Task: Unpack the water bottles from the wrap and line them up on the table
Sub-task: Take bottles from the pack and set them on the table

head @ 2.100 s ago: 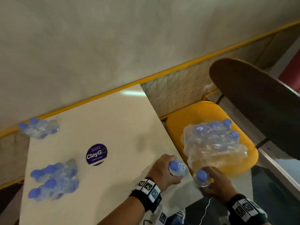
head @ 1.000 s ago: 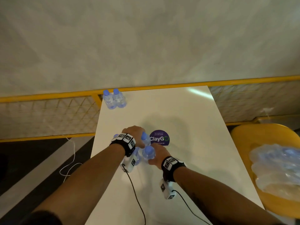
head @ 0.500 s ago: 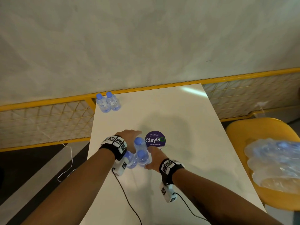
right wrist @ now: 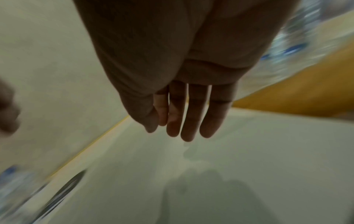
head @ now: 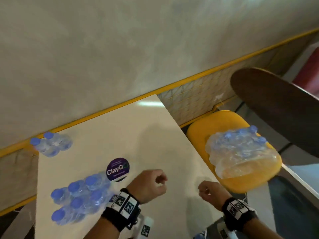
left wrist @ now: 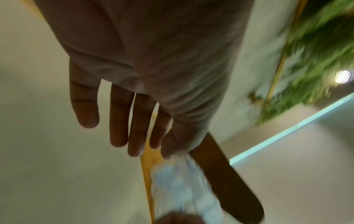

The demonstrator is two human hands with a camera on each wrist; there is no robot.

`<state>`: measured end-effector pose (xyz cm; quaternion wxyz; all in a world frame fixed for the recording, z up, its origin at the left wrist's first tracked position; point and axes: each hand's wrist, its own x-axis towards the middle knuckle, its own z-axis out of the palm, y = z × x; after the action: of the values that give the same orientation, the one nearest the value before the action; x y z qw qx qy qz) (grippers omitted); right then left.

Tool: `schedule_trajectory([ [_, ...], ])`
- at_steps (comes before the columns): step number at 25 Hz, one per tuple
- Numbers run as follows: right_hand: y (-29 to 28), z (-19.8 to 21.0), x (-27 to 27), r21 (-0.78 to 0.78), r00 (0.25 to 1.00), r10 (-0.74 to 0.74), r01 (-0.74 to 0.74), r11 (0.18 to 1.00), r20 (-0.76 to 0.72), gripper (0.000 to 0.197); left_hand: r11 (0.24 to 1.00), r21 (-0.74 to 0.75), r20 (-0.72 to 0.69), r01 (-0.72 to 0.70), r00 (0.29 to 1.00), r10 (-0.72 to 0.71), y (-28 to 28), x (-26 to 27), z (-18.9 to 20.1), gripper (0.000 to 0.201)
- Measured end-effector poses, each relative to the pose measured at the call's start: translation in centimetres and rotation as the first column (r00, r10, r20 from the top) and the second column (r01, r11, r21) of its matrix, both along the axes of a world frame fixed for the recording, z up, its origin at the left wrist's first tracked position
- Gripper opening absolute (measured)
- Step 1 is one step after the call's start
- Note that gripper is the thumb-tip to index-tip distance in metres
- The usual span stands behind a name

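Several loose water bottles (head: 81,197) with blue caps stand in a tight group on the white table (head: 138,135), near its left front. Two more bottles (head: 50,145) stand at the far left corner. The wrapped pack (head: 238,149) lies on a yellow chair (head: 224,121) to the right of the table, its wrap torn open at the near end. My left hand (head: 153,184) hovers over the table right of the group, empty. Empty as well, my right hand (head: 209,191) hangs near the table's right edge, short of the pack. The wrist views show relaxed fingers (left wrist: 118,121) (right wrist: 187,118).
A round purple ClayGo sticker (head: 117,168) marks the table next to the bottle group. A dark brown curved panel (head: 284,109) rises behind the yellow chair. A yellow rail with mesh (head: 189,100) runs along the wall behind the table. Cables hang from my wrists.
Both hands let go of the two bottles they set into the group and moved right, empty. My view has swung right, back to the pack on the chair.
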<state>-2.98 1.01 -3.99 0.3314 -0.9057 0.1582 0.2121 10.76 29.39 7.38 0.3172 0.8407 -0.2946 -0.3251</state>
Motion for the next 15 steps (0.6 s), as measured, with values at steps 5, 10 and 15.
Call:
schedule_trajectory([
  [5, -12.6, -1.1, -5.4, 0.016, 0.820, -0.567, 0.568, 0.823, 0.071, 0.028, 0.943, 0.127, -0.293, 0.306, 0.920, -0.259, -16.6, -5.9, -5.2, 0.067],
  [10, -19.3, -1.8, -2.5, 0.134, 0.622, -0.776, 0.764, 0.631, 0.106, 0.034, 0.993, 0.041, -0.399, 0.110, 0.913, -0.085, -28.7, -10.2, -7.3, 0.092],
  [15, -22.3, -2.8, 0.9, 0.190, 0.674, -0.730, 0.706, 0.682, 0.114, 0.011, 0.945, 0.006, -0.218, -0.328, 0.922, 0.321, -35.7, -7.5, -7.1, 0.015],
])
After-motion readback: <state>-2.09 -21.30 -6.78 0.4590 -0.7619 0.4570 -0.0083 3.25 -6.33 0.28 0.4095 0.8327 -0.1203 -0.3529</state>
